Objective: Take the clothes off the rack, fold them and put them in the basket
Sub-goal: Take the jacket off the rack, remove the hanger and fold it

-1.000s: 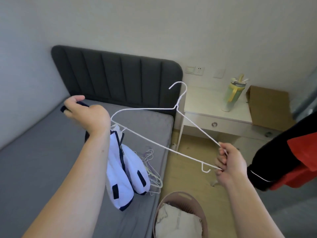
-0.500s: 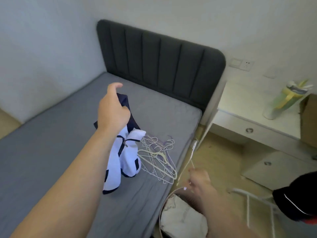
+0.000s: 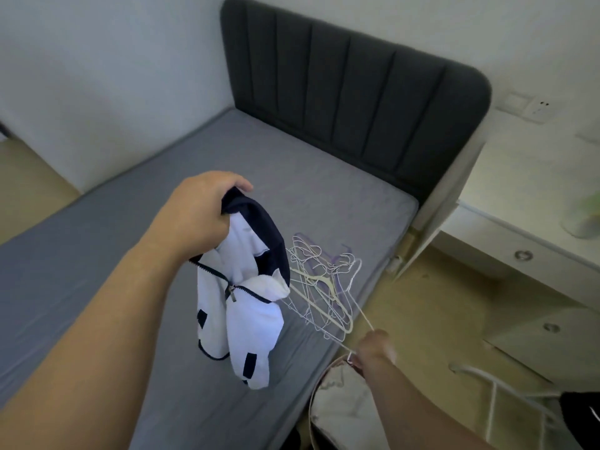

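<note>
So, the white-and-navy jacket (image 3: 250, 319) is held up over the bed (image 3: 97, 254) by the left grip (image 3: 201, 216), which is curled tight round its navy top edge. The rest is left dangling, and whether the hem touches the mattress can't be told. A white wire hanger (image 3: 364, 315) is pinched at one end in the right grip (image 3: 376, 347), which is blurry but closed on the wire. Its hook end is laid into the hanger pile (image 3: 321, 287), which sits close to the bed's right edge. The basket (image 3: 312, 401) is parked on the floor right against that edge, under the right wrist, with white cloth (image 3: 337, 410) inside. Loads of bare mattress is left toward the wall and the headboard (image 3: 341, 76).
</note>
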A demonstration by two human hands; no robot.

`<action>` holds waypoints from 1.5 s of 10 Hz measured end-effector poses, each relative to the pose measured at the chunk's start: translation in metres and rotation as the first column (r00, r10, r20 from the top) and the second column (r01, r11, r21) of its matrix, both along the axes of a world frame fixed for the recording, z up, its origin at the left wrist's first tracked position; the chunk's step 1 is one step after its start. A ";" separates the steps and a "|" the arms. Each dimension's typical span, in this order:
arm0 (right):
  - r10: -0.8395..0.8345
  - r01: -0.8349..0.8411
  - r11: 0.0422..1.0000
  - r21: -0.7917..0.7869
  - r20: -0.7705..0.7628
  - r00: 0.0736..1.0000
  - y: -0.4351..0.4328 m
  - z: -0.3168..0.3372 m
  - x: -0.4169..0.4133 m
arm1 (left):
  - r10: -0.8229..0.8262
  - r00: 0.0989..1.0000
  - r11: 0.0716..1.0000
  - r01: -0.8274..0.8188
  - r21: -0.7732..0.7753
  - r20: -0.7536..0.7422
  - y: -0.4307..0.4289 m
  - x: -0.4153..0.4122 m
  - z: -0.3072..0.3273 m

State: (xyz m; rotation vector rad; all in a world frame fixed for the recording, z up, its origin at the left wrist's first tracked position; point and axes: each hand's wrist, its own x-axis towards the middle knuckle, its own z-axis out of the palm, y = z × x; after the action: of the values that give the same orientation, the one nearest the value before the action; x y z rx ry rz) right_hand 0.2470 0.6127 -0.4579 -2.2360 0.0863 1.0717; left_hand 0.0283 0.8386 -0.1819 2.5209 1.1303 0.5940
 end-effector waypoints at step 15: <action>0.143 -0.331 0.877 0.348 0.468 0.872 0.119 0.239 -0.056 | 0.139 0.925 0.982 -0.175 0.073 0.353 0.060 -0.036 0.020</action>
State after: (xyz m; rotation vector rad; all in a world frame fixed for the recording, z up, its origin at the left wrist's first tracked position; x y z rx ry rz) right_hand 0.1905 0.7321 -0.2193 -2.0547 -0.5821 0.6102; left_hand -0.0081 0.8982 -0.1617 2.2930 1.1967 1.1172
